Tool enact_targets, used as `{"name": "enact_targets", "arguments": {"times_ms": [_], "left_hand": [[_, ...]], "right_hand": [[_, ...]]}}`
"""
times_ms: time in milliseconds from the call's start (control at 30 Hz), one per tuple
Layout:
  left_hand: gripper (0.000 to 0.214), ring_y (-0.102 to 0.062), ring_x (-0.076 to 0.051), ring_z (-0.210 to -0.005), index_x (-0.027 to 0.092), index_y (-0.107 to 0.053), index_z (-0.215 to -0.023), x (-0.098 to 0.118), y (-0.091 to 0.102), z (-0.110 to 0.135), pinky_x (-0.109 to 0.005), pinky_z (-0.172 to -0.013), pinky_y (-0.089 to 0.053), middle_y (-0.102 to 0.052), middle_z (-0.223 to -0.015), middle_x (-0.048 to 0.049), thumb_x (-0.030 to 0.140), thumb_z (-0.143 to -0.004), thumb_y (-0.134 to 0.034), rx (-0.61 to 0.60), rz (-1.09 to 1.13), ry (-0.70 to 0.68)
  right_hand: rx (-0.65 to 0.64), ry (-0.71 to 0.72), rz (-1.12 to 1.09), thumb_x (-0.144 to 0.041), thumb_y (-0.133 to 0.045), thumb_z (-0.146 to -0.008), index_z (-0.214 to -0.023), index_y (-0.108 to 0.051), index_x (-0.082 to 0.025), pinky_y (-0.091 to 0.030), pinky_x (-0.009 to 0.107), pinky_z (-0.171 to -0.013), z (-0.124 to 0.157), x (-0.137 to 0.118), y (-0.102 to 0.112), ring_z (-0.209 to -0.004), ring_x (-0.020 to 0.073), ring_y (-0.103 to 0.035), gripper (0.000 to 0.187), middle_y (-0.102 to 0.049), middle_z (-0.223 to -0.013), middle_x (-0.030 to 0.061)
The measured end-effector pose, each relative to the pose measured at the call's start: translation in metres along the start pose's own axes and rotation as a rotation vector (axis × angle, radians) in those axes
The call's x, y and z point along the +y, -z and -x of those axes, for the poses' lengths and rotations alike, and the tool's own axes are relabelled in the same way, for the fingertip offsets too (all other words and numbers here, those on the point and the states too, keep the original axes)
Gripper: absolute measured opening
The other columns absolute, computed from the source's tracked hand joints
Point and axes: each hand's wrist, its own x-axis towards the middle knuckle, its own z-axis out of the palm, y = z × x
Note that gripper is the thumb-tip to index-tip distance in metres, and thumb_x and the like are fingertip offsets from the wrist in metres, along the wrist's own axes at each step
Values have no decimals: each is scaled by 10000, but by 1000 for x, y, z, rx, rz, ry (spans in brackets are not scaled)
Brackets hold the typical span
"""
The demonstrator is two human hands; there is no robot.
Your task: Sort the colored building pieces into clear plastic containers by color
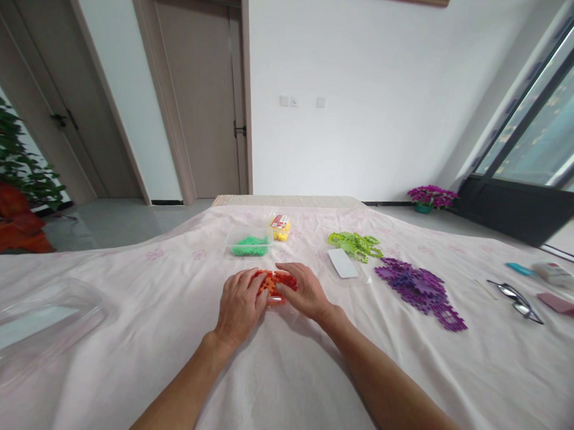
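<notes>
Both my hands rest on a white cloth-covered table [282, 365], closed around a small clear box of orange plastic pieces [275, 283]. My left hand [239, 304] grips the box's left side, its fingers curled over the orange pieces. The box's right side is covered by my right hand [303, 291], whose fingers bend over its top. Most of the box is hidden under the fingers.
Behind the hands stand a clear box of green pieces [249, 244] and one of yellow pieces [281, 227]. Lime pieces [356, 244], a white lid [342, 263] and purple pieces [419, 290] lie right. Glasses [517, 299] sit far right, a clear tray [33, 322] at left.
</notes>
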Motion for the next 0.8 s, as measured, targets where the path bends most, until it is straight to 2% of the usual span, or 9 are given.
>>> {"name": "enact_targets", "arguments": {"times_ms": [167, 367, 633, 733, 800], "left_hand": [[335, -591, -275, -1136, 215, -627, -1277, -3, -4, 1, -468, -973, -488, -637, -1291, -102, 281, -961, -538, -13, 26, 24], [367, -571, -274, -1184, 202, -606, -1323, -5, -4, 4, -463, -1002, -503, -594, -1369, -120, 281, -978, -509, -35, 26, -6], [366, -567, -274, -1195, 238, -603, -1324, -2, -2, 4, -485, -1000, -518, -584, -1390, -111, 276, -974, -502, -44, 28, 16], [363, -571, -277, -1185, 239, -607, -1318, -2, -2, 4, -487, -992, -525, -588, -1377, -115, 279, -974, -499, -28, 34, 12], [365, -570, -279, -1185, 229, -607, -1320, -3, -3, 5, -490, -991, -527, -586, -1374, -123, 282, -977, -494, -28, 31, 7]], "right_hand": [[-122, -13, 20, -323, -708, -853, -1030, -744, -235, -508, 377, -871, -8, 0, 5, -877, 226, -702, 201, -772, -932, 34], [-89, -137, 72, -262, -719, -833, -1132, -724, -237, -492, 395, -951, -5, 3, 3, -1030, 252, -687, 299, -758, -1112, 70], [-162, -80, 76, -234, -629, -910, -1097, -736, -231, -458, 346, -981, -6, -9, 12, -1046, 207, -681, 215, -765, -1091, 46], [-140, -75, 92, -264, -592, -948, -1109, -731, -234, -453, 361, -994, -5, -6, 9, -1063, 209, -675, 216, -758, -1115, 54], [-81, -77, 81, -286, -535, -984, -1139, -719, -224, -455, 367, -1000, -3, -1, 8, -1079, 211, -666, 248, -748, -1148, 70]]}}
